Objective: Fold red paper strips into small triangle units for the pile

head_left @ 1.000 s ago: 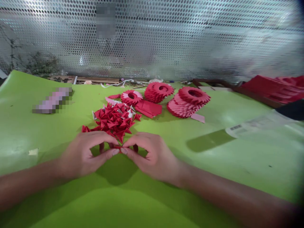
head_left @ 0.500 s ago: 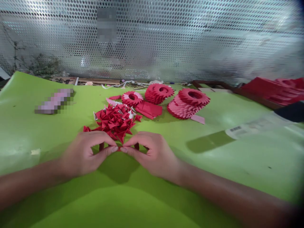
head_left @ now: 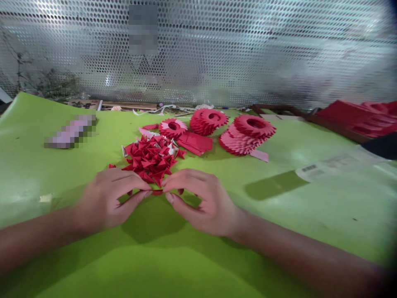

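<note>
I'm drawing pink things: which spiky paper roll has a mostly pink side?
The right-hand roll: under its red top, it's mostly pink. The middle roll looks mostly red; the small left ring is red with a pale patch.

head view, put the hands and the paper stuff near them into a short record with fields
left hand: left hand pinches the left end of the small red paper piece
right hand: right hand at the piece's right end, thumb lowered from the forefinger; grip unclear
pile: heap of folded pieces, mostly red, some white, just beyond the hands
flat stock: red paper sheets, right of the heap's far side
toothed rings: low ring, middle stack, right-hand stack
surface: green tabletop
</note>
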`<state>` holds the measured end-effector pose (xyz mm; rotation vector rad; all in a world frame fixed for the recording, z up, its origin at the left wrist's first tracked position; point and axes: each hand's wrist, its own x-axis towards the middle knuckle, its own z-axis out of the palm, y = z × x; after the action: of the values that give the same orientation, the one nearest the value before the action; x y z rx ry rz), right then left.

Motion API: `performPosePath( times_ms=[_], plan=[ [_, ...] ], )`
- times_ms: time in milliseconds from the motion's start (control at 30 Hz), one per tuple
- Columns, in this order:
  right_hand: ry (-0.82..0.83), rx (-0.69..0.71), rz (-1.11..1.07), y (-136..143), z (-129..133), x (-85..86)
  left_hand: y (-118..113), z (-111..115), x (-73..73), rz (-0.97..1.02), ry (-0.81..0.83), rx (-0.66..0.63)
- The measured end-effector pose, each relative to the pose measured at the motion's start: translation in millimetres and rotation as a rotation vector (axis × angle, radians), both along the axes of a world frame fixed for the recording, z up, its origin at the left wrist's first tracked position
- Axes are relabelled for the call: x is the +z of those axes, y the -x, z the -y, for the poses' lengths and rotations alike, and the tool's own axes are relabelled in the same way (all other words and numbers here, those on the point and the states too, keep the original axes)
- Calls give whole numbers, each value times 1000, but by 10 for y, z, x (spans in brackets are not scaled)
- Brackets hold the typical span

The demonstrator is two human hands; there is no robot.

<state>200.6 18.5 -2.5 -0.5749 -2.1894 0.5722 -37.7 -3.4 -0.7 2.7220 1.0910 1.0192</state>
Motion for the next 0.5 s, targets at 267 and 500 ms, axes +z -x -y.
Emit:
performPosePath(
  times_ms=[267, 500],
  plan=[
    [28, 31, 83, 21, 24, -33, -10, 12, -14, -52, -63, -16],
    [-82, -66, 322, 39, 86, 30, 53, 18, 58, -294, -288, -41]
  ],
)
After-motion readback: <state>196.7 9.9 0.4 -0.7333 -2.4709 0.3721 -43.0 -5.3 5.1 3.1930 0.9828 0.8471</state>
